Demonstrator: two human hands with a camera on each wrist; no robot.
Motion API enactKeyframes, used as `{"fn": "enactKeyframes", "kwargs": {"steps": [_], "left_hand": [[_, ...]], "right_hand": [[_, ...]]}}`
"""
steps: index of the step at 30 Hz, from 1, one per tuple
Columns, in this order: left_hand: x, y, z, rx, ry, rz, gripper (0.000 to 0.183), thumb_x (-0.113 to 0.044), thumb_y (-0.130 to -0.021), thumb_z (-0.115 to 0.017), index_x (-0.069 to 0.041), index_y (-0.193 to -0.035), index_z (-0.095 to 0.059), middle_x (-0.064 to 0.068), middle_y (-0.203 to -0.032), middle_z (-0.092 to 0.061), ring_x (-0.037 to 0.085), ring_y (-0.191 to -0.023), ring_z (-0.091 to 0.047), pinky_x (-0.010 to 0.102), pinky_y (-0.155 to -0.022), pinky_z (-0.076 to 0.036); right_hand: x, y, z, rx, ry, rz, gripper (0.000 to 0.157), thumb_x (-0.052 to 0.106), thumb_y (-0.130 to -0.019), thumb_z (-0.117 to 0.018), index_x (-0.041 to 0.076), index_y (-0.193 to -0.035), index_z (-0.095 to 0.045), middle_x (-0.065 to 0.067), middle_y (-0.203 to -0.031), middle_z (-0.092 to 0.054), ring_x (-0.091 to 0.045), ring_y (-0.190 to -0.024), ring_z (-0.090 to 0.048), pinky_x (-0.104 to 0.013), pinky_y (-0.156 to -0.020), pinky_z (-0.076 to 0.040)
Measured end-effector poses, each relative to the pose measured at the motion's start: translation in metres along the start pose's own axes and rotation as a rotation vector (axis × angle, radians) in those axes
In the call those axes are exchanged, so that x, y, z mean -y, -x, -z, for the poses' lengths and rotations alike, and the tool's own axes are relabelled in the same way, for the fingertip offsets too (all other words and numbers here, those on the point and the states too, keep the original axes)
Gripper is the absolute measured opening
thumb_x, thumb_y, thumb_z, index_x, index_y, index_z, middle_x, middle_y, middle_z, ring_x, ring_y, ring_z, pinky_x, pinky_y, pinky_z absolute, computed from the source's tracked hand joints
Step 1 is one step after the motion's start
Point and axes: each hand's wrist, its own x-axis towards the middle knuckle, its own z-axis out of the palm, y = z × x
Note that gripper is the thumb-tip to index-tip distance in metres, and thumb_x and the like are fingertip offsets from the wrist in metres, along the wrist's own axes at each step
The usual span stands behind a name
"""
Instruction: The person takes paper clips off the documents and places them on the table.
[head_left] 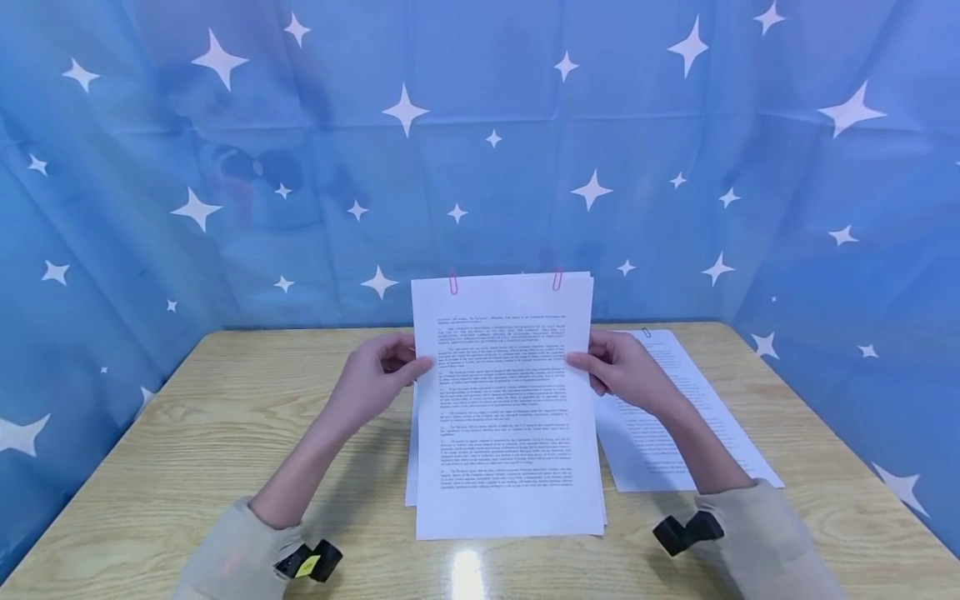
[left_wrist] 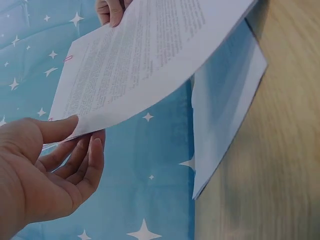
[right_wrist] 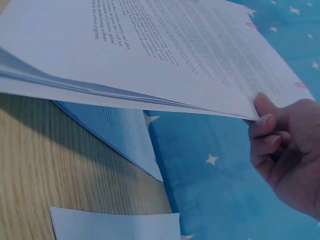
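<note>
Both my hands are on 1 stack of printed sheets (head_left: 504, 408), text side facing me, held up over the wooden table (head_left: 150, 475). Left hand (head_left: 375, 371): pinching the stack's left edge above mid-height, thumb on the front face, fingers curled behind. Right hand (head_left: 633, 371): mirror grip on the right edge, thumb in front, fingertips at the back. Grip heights about level.

Stack is near upright in front of me, top edge against the blue curtain (head_left: 480, 167) with white stars. 2 pink paper clips on that top edge: left clip (head_left: 453, 284), right clip (head_left: 557, 280). The right wrist view shows several layers, slightly separated along the side edge below my grip. Sheets aren't perfectly flush; another corner peeks out at bottom right.

Below and behind the stack, separate papers (left_wrist: 230, 100) lie on the table, mostly hidden from the head view, a strip showing past the stack's left edge. To the right, another printed document (head_left: 675, 425) lies flat, angled, partly under my right forearm in the head view, with 1 dark clip (head_left: 647, 332) at its top.
</note>
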Motion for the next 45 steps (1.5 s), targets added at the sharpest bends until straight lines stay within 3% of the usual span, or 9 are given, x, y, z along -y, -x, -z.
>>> {"fn": "enactKeyframes", "kwargs": {"steps": [4, 9, 19, 27, 31, 39, 45], "left_hand": [[-0.005, -0.004, 0.000, -0.052, 0.025, -0.025, 0.020, -0.014, -0.096, -0.071, -0.002, -0.112, -0.068, 0.010, -0.092, -0.068, 0.033, -0.083, -0.064, 0.027, -0.069, -0.051], [-0.012, -0.009, 0.000, -0.110, 0.070, -0.062, 0.022, -0.011, -0.096, -0.070, 0.001, -0.115, -0.067, 0.014, -0.097, -0.068, 0.026, -0.084, -0.064, 0.026, -0.073, -0.054], [-0.025, -0.020, -0.005, -0.211, 0.127, -0.120, 0.025, -0.011, -0.096, -0.070, 0.000, -0.118, -0.066, 0.014, -0.100, -0.067, 0.023, -0.087, -0.060, 0.024, -0.075, -0.050], [-0.037, -0.025, -0.010, -0.241, 0.184, -0.142, 0.024, -0.013, -0.097, -0.070, -0.004, -0.120, -0.068, 0.011, -0.107, -0.069, 0.026, -0.087, -0.062, 0.024, -0.071, -0.049], [-0.039, -0.027, -0.011, -0.255, 0.176, -0.164, 0.022, -0.013, -0.097, -0.069, -0.003, -0.117, -0.070, 0.006, -0.110, -0.068, 0.026, -0.078, -0.056, 0.024, -0.063, -0.043], [-0.034, -0.027, -0.013, -0.288, 0.147, -0.199, 0.020, -0.020, -0.098, -0.069, -0.007, -0.113, -0.074, 0.002, -0.109, -0.070, 0.023, -0.067, -0.044, 0.026, -0.057, -0.033], [-0.037, -0.028, -0.015, -0.299, 0.144, -0.211, 0.016, -0.021, -0.097, -0.070, -0.007, -0.104, -0.075, 0.003, -0.101, -0.071, 0.018, -0.076, -0.053, 0.025, -0.060, -0.035]], "right_hand": [[0.001, 0.001, -0.001, -0.001, -0.004, 0.000, 0.027, 0.017, -0.102, -0.063, 0.006, -0.126, -0.065, -0.013, -0.067, -0.058, -0.031, -0.047, -0.043, -0.026, -0.042, -0.030], [0.000, 0.001, -0.002, 0.001, 0.002, 0.010, 0.028, 0.016, -0.101, -0.063, 0.006, -0.127, -0.065, -0.010, -0.070, -0.061, -0.020, -0.046, -0.043, -0.025, -0.042, -0.031], [0.000, 0.003, -0.003, 0.000, 0.042, 0.012, 0.026, 0.017, -0.101, -0.064, 0.007, -0.125, -0.066, -0.015, -0.065, -0.055, -0.021, -0.047, -0.044, -0.026, -0.041, -0.030], [-0.002, 0.003, -0.003, 0.005, 0.039, 0.013, 0.024, 0.018, -0.101, -0.064, 0.007, -0.122, -0.066, -0.008, -0.060, -0.051, -0.025, -0.046, -0.042, -0.027, -0.041, -0.029], [-0.001, 0.002, -0.004, 0.011, 0.046, 0.021, 0.023, 0.018, -0.101, -0.064, 0.006, -0.121, -0.066, -0.007, -0.059, -0.050, -0.022, -0.045, -0.041, -0.028, -0.041, -0.029], [0.003, 0.002, -0.004, 0.021, 0.061, 0.008, 0.025, 0.017, -0.101, -0.065, 0.007, -0.123, -0.066, -0.007, -0.062, -0.053, -0.033, -0.048, -0.043, -0.026, -0.042, -0.030], [0.005, 0.003, -0.003, 0.029, 0.069, -0.001, 0.023, 0.016, -0.101, -0.064, 0.007, -0.122, -0.066, -0.007, -0.062, -0.053, -0.035, -0.049, -0.044, -0.026, -0.042, -0.030]]}}
